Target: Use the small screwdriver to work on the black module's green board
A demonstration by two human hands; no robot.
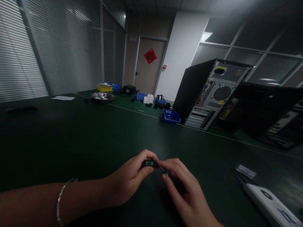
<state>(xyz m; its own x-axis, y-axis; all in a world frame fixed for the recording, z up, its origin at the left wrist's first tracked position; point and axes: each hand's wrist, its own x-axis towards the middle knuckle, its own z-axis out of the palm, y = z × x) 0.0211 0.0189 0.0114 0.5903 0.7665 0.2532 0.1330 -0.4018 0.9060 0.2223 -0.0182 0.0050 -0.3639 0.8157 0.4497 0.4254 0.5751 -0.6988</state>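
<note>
Small dark part [149, 163] with a green face sits between the thumb and fingers of the left hand [134, 175], above the desk [106, 135] and near the person's side of it. That hand is closed on the part, fingers curled over the top and thumb underneath, a hold that probably steadies it while leaving the green face uncovered. Its right end points toward the right hand [187, 187], whose thumb and fingertips pinch a thin rod [161, 167]. The rod slants down and right from beside the part's end; whether it is joined to the part or merely touching it is too small to tell. Holding both hands this close together likely allows fine control, and the right index fingertip may be guiding the rod's upper end.

A bracelet [59, 198] sits on the left forearm, well back from the fingers. The white box [267, 195] lies to the right, apart from the right hand. Farther off stand a blue tray [171, 119], a metal bowl [102, 98] and a computer case [193, 85], perhaps set back to leave working room near the person.
</note>
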